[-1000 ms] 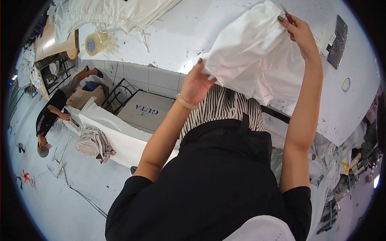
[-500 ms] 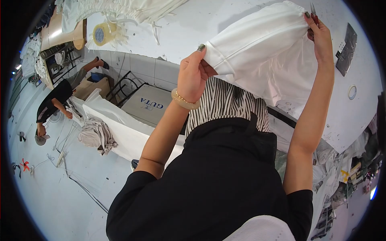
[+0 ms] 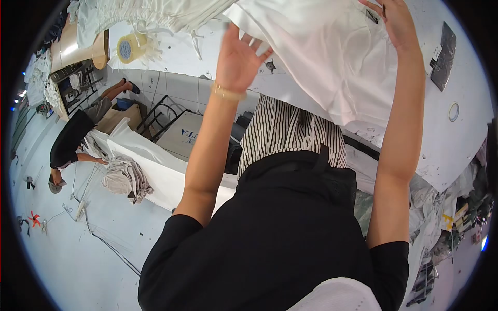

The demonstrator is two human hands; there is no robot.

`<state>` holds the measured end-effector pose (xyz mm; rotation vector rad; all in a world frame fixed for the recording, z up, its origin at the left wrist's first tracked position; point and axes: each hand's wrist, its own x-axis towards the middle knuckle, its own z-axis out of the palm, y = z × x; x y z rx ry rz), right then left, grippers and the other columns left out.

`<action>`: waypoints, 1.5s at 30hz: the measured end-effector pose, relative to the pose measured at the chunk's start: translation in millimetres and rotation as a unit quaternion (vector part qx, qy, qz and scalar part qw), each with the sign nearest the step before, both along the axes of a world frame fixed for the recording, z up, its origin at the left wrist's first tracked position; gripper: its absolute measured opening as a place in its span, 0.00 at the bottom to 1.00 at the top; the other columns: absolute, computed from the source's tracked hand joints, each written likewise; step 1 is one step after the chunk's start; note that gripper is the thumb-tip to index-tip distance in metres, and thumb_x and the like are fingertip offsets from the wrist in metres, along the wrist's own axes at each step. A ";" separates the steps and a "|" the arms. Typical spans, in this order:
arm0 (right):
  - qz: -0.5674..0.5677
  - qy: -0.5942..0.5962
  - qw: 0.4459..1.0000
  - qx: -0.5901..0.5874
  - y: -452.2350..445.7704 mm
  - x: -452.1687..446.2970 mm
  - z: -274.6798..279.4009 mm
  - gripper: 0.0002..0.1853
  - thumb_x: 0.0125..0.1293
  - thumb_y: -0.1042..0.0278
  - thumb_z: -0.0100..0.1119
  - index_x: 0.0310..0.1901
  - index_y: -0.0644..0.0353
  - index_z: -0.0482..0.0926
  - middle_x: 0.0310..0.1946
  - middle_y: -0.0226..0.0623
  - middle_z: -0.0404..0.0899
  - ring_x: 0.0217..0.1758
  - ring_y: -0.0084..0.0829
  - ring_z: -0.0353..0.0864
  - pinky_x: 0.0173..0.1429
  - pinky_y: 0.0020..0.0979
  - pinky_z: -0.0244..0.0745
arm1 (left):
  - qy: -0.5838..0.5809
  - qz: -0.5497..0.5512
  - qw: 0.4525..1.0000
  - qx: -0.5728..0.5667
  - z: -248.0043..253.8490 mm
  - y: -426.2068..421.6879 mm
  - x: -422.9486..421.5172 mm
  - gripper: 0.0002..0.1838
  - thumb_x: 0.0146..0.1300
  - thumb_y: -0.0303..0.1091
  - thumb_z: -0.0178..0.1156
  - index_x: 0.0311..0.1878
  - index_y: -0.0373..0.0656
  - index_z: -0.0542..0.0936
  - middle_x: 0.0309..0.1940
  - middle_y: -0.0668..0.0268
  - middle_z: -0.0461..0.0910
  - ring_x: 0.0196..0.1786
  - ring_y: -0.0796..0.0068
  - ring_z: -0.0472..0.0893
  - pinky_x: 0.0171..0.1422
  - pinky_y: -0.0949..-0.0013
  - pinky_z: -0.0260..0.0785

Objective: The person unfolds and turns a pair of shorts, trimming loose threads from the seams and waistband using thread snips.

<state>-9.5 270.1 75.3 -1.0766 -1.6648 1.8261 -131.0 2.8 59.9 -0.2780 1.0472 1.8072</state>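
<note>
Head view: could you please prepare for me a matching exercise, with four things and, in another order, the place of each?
1. Satiny garment
2. Bangle
3. Packing tape roll
4. Flat dark packet

A. right part of the table
B. between the left hand and right hand
C. left part of the table
D. around the left wrist

Pairs: 1-B, 2-D, 3-C, 4-A

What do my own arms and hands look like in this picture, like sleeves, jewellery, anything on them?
Both arms wear short black sleeves, bare below the elbow. Your left hand has a pale bangle at its wrist; your right hand has a bare wrist. Neither is gloved. A right-hand nail looks dark, perhaps painted.
</note>
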 end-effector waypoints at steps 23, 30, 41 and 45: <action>0.163 -0.249 0.906 0.300 -139.7 159.0 -49.7 0.20 0.53 0.84 0.49 0.46 0.53 0.77 0.38 0.33 0.75 0.38 0.36 0.76 0.43 0.31 0.72 | 0.005 0.028 0.978 -0.205 -79.0 25.0 -45.7 0.13 0.63 0.30 0.57 0.50 0.38 0.72 0.44 0.63 0.76 0.49 0.66 0.76 0.57 0.64 0.74; 0.026 -0.237 0.932 0.272 -90.2 192.1 -61.6 0.16 0.57 0.81 0.50 0.46 0.55 0.78 0.39 0.34 0.75 0.37 0.33 0.76 0.43 0.28 0.71 | 0.056 -0.149 0.947 -0.278 -57.3 15.2 -31.8 0.17 0.67 0.40 0.51 0.54 0.39 0.72 0.43 0.60 0.76 0.47 0.68 0.77 0.48 0.66 0.75; -0.125 -0.296 0.885 0.337 -166.7 177.9 -89.9 0.10 0.54 0.68 0.63 0.37 0.56 0.74 0.27 0.32 0.75 0.27 0.28 0.78 0.31 0.28 0.72 | 0.624 -0.186 0.685 -0.327 -92.0 11.5 -17.6 0.13 0.57 0.27 0.56 0.46 0.42 0.81 0.55 0.57 0.72 0.39 0.65 0.78 0.43 0.70 0.72; -0.170 -0.350 0.851 0.352 -129.4 201.9 -93.7 0.09 0.51 0.71 0.63 0.34 0.56 0.74 0.22 0.30 0.75 0.23 0.27 0.77 0.31 0.26 0.72 | 0.640 -0.128 0.686 -0.321 -78.3 21.9 -34.6 0.10 0.60 0.29 0.56 0.42 0.37 0.81 0.47 0.61 0.78 0.40 0.67 0.79 0.40 0.70 0.71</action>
